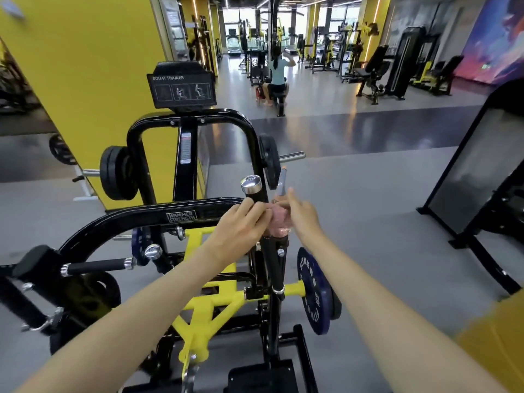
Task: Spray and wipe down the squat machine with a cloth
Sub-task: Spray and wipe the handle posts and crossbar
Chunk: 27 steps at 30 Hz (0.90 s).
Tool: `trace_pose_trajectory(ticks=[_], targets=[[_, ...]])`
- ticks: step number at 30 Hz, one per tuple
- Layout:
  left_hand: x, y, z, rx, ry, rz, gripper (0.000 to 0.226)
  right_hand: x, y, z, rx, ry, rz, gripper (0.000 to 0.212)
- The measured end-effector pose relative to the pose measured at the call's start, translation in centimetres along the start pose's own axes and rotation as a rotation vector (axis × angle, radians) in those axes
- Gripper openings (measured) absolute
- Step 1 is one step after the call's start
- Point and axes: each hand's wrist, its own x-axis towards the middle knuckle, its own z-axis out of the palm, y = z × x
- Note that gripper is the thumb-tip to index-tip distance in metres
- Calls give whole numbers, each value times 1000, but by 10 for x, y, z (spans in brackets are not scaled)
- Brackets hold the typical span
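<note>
Squat machine (181, 217) black and yellow, close ahead, centre-left. Pink cloth (279, 224) bunched on upright black handle bar (274, 262), below chrome cap. Left hand (241, 226) touches cloth, fingers fairly straight. Right hand (302, 215) against cloth's far side; fingers hidden, grip cannot be told.

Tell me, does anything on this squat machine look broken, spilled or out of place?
Nothing stands out. The pink cloth is bunched on the black handle between the left hand and right hand, the blue plate sits on its peg, and the grey floor shows no spill.
</note>
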Motion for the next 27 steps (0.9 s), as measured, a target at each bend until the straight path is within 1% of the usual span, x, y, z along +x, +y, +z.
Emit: trace_pose_trajectory(ticks=[1,2,4,7,10,13,15,17,19,20,22,23,25,26,27], targets=[[3,-1,-3,7,23,-25,21,-1,3,-3,16,49,18,58],[6,-2,-6,9,50,-53,22,-4,4,-6,15,63,47,59],[11,0,-9,7,105,-121,23,-12,4,-10,29,-2,102,65],[21,8,-15,-46,140,-266,32,-21,-1,-9,171,-122,113,70],[31,18,-22,-161,161,-400,39,-21,-9,-2,346,-161,36,61],[38,24,-25,-289,143,-472,49,-24,-18,2,480,-197,-41,51],[40,25,-26,-379,103,-485,56,-26,-24,3,634,-202,-10,41],[38,24,-30,-456,72,-418,62,-25,-28,4,737,-150,47,36],[34,20,-33,-451,104,-349,54,-21,-29,5,725,-60,90,29],[31,15,-32,-425,154,-368,46,-18,-29,6,690,-24,106,28],[29,4,-28,-363,231,-528,36,-12,-31,8,597,20,104,27],[30,-1,-24,-357,217,-629,35,-11,-34,10,561,27,100,26],[34,-10,-20,-478,97,-776,36,-9,-45,16,494,31,81,26],[36,-11,-19,-582,35,-812,38,-10,-52,20,484,22,77,32],[37,-11,-17,-675,2,-835,41,-10,-56,25,486,21,79,46]])
